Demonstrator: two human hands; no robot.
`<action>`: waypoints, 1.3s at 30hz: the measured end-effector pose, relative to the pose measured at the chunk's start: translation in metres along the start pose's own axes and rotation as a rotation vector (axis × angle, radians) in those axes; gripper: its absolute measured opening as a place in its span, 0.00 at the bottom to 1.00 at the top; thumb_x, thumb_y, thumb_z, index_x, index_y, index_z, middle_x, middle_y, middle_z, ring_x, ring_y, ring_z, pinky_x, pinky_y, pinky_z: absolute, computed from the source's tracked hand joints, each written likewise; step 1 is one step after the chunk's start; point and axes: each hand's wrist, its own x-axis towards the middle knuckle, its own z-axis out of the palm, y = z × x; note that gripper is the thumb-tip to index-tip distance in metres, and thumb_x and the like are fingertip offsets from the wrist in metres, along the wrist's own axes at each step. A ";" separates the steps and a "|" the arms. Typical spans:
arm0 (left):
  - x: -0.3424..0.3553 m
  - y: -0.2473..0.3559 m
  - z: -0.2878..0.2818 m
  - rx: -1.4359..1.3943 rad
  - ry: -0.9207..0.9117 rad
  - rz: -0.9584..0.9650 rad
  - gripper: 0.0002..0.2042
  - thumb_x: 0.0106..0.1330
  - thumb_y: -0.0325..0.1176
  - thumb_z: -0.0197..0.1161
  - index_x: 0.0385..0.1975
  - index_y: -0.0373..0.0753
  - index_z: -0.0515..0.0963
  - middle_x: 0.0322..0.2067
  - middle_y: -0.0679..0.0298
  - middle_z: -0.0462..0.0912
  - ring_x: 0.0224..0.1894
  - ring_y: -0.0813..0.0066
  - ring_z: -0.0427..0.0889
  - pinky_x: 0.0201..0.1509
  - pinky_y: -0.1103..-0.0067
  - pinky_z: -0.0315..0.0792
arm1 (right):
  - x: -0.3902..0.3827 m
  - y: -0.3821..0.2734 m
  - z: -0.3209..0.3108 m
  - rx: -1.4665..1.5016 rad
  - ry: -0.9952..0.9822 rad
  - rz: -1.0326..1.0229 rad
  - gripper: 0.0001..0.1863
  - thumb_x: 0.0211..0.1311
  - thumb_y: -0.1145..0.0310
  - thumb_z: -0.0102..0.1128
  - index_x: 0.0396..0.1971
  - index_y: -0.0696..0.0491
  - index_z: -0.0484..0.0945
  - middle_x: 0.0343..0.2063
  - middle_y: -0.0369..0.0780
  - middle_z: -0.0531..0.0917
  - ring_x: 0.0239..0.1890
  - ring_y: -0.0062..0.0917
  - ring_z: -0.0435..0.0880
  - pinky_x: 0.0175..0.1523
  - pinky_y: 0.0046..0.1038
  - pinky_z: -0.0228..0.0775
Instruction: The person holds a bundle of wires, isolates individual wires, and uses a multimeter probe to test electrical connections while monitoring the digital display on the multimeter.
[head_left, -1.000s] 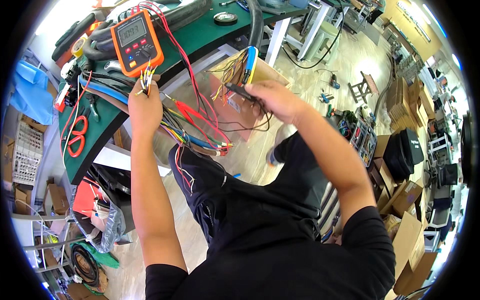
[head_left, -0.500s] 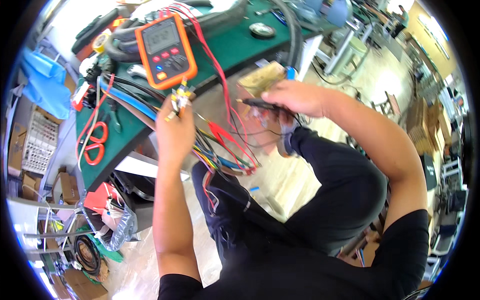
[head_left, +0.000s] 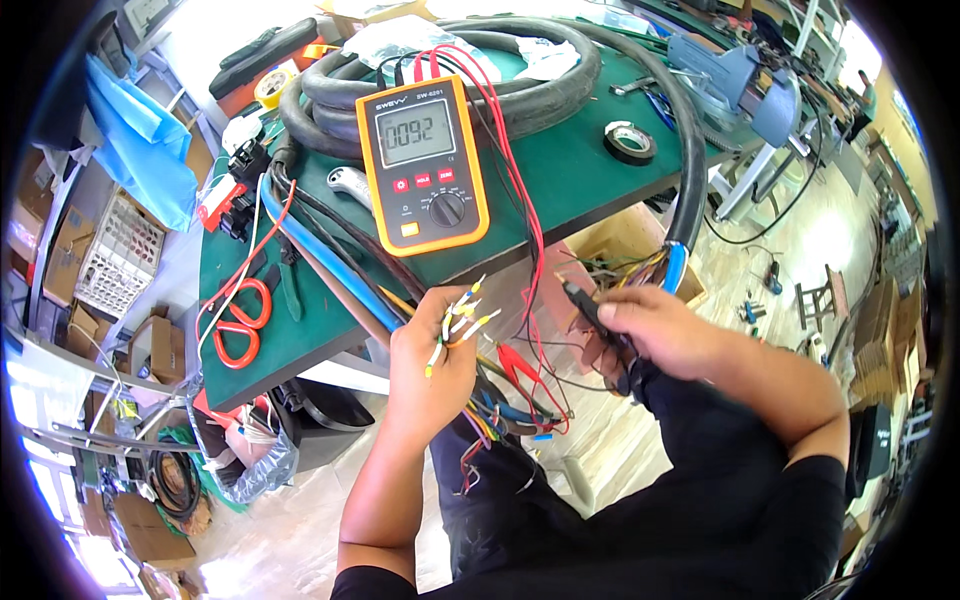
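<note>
My left hand (head_left: 425, 350) is closed round a bunch of thin wires (head_left: 462, 322), whose ends with yellow and white sleeves fan out above the fingers. My right hand (head_left: 665, 328), apart from it on the right, pinches a black test clip (head_left: 584, 305) with its tip pointing up and left. Between the hands hangs a red test clip (head_left: 518, 366) on its lead; what its jaws touch is unclear. An orange handheld meter (head_left: 424, 170) with a lit display lies on the green bench (head_left: 575, 215), red and black leads running from its top.
Behind the meter lies a coil of thick black cable (head_left: 560, 85), one end bending down over the bench edge. Black tape (head_left: 630, 143) sits to its right, orange-handled scissors (head_left: 240, 325) at left. A lined bin (head_left: 255, 470) stands below; an open carton (head_left: 625, 235) is beyond my right hand.
The view has shifted, so the meter and bench sit lower and further right. The black clip in my right hand has turned from pointing left to pointing up-left. My left hand keeps the wires.
</note>
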 end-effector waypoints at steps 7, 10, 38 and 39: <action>-0.006 -0.006 0.010 -0.029 0.099 -0.005 0.08 0.70 0.28 0.52 0.41 0.34 0.78 0.19 0.76 0.66 0.23 0.89 0.60 0.26 0.85 0.56 | -0.023 0.011 0.012 -0.088 -0.044 -0.024 0.18 0.70 0.62 0.46 0.50 0.59 0.70 0.36 0.45 0.82 0.31 0.25 0.82 0.40 0.29 0.76; -0.006 0.001 0.012 0.003 0.115 0.000 0.08 0.69 0.28 0.52 0.40 0.35 0.78 0.20 0.76 0.66 0.23 0.89 0.60 0.26 0.85 0.55 | -0.021 0.015 0.011 -0.082 -0.030 -0.016 0.17 0.70 0.62 0.45 0.49 0.59 0.71 0.37 0.45 0.83 0.31 0.25 0.82 0.40 0.28 0.75; -0.009 -0.002 0.015 0.056 0.114 0.026 0.08 0.66 0.24 0.52 0.41 0.33 0.78 0.21 0.70 0.72 0.25 0.86 0.66 0.28 0.84 0.62 | -0.010 0.021 0.001 -0.089 -0.022 -0.091 0.16 0.70 0.64 0.47 0.48 0.59 0.72 0.34 0.43 0.82 0.30 0.25 0.82 0.38 0.29 0.76; -0.008 -0.002 0.015 0.061 0.110 0.023 0.08 0.66 0.24 0.52 0.41 0.33 0.78 0.21 0.71 0.71 0.24 0.86 0.66 0.28 0.84 0.61 | -0.010 0.021 0.001 -0.084 -0.027 -0.093 0.16 0.70 0.64 0.47 0.48 0.59 0.72 0.34 0.43 0.82 0.30 0.25 0.82 0.38 0.29 0.76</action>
